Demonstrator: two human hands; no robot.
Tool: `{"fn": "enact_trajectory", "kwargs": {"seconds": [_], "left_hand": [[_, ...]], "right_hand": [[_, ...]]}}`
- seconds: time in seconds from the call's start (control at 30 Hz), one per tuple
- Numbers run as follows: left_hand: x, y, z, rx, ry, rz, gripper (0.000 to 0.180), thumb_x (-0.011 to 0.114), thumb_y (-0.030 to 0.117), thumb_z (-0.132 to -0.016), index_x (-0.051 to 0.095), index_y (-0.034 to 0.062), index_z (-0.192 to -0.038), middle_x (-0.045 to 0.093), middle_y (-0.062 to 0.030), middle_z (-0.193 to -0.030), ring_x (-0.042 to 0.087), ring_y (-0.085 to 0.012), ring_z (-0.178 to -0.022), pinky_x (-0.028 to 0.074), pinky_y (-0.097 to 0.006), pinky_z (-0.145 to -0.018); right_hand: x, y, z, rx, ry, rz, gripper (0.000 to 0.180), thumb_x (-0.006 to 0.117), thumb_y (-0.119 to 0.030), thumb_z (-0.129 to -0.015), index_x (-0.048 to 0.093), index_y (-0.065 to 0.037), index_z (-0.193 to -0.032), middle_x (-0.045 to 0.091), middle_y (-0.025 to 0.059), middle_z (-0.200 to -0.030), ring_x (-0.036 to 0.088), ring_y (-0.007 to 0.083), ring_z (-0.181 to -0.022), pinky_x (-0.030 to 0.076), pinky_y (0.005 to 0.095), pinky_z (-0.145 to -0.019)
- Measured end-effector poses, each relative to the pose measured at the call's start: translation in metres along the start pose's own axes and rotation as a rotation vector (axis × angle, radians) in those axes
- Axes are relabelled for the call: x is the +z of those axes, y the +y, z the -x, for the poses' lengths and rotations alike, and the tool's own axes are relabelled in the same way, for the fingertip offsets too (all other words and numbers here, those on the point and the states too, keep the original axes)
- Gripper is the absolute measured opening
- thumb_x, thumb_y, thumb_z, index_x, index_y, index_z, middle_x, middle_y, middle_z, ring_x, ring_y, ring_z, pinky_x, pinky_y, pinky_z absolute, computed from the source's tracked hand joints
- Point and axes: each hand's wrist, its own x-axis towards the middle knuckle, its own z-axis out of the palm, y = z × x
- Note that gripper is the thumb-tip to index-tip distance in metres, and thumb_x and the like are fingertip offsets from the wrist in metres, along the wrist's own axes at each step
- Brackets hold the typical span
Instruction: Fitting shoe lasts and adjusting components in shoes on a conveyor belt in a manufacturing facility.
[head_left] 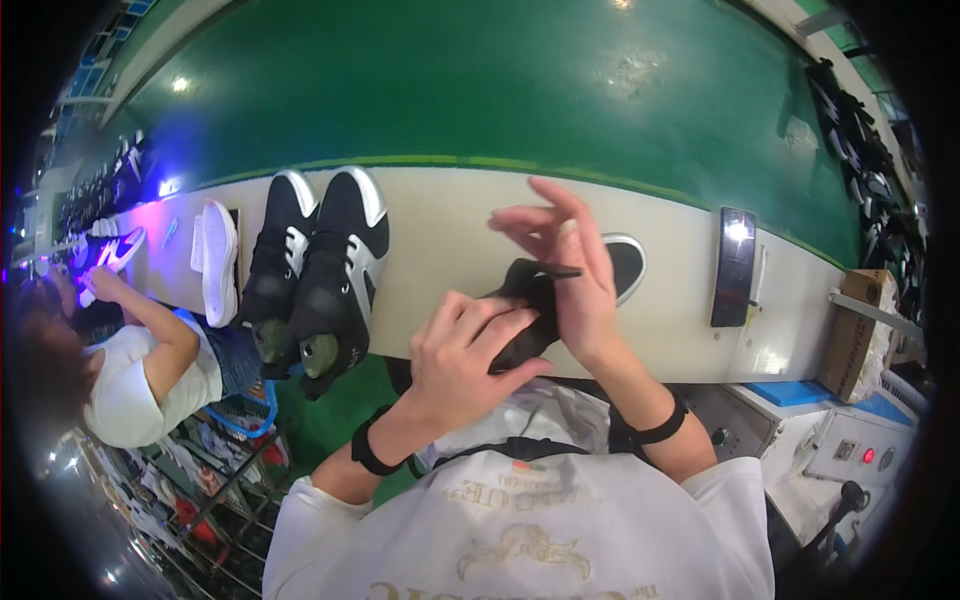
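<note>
A black shoe [627, 266] lies on the pale bench in front of me, its toe with a light edge pointing away to the right. My left hand [460, 345] is closed on the shoe's collar, fingers curled over the opening. Beside the shoe's black strap or tongue [545, 270], my right hand [575, 265] is raised with its fingers stretched out and apart. Its palm lies close against the shoe and hides the middle of it. Whether the right hand presses on the shoe cannot be told.
Two black shoes with silver toes [345, 240] stand left on the bench [450, 230]. Beyond them are white soles [218, 262]. A dark flat tray [735, 265] lies to the right, near a cardboard box [855, 335] and a machine [840, 450]. Another person [150, 380] works at far left.
</note>
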Motion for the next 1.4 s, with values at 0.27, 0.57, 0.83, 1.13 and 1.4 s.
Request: {"fn": "enact_trajectory", "kwargs": {"seconds": [0.27, 0.57, 0.83, 1.13, 1.4], "left_hand": [[0.013, -0.014, -0.020, 0.025, 0.052, 0.154, 0.025, 0.084, 0.017, -0.070, 0.067, 0.0081, -0.087, 0.066, -0.0069, -0.082, 0.060, -0.0289, -0.074, 0.048, -0.038, -0.062], [0.001, -0.046, -0.026, -0.416, -0.025, 0.303, 0.031, 0.080, 0.019, -0.077, 0.058, -0.0028, -0.083, 0.057, -0.0097, -0.070, 0.053, -0.0195, -0.063, 0.042, -0.033, -0.059], [0.015, -0.040, -0.043, -0.574, -0.029, 0.502, 0.021, 0.073, 0.013, -0.084, 0.059, 0.0003, -0.094, 0.059, -0.0040, -0.076, 0.053, -0.0109, -0.070, 0.044, -0.027, -0.063], [0.032, -0.063, -0.041, -0.514, -0.076, 0.645, 0.015, 0.060, 0.016, -0.095, 0.054, 0.0016, -0.096, 0.059, -0.0043, -0.083, 0.053, -0.0152, -0.076, 0.045, -0.030, -0.070], [0.043, -0.077, -0.036, -0.608, -0.015, 0.764, 0.017, 0.061, 0.016, -0.096, 0.059, 0.0008, -0.089, 0.059, 0.0000, -0.080, 0.051, -0.0077, -0.073, 0.043, -0.024, -0.065]], "right_hand": [[-0.035, -0.029, 0.004, 0.308, -0.138, -0.157, 0.055, 0.045, -0.032, -0.103, 0.032, -0.003, -0.148, 0.060, 0.0201, -0.129, 0.054, 0.0280, -0.125, 0.038, 0.0399, -0.108], [-0.015, -0.017, 0.010, -0.161, -0.127, 0.414, 0.038, 0.054, -0.001, -0.088, 0.055, 0.001, -0.126, 0.060, 0.0170, -0.122, 0.060, 0.0318, -0.113, 0.047, 0.0386, -0.097], [-0.014, -0.005, 0.006, -0.216, 0.016, 0.472, 0.012, 0.061, -0.005, -0.090, 0.060, 0.002, -0.099, 0.057, 0.0123, -0.092, 0.058, 0.0284, -0.086, 0.047, 0.0362, -0.075], [-0.021, -0.001, -0.001, -0.280, -0.019, 0.645, 0.019, 0.065, -0.012, -0.086, 0.053, 0.003, -0.084, 0.046, 0.0142, -0.079, 0.049, 0.0341, -0.074, 0.040, 0.0427, -0.066], [-0.032, 0.004, 0.016, -0.569, -0.374, 1.073, 0.032, 0.070, -0.017, -0.078, 0.059, 0.001, -0.101, 0.057, 0.0164, -0.108, 0.055, 0.0335, -0.108, 0.046, 0.0454, -0.094]]}}
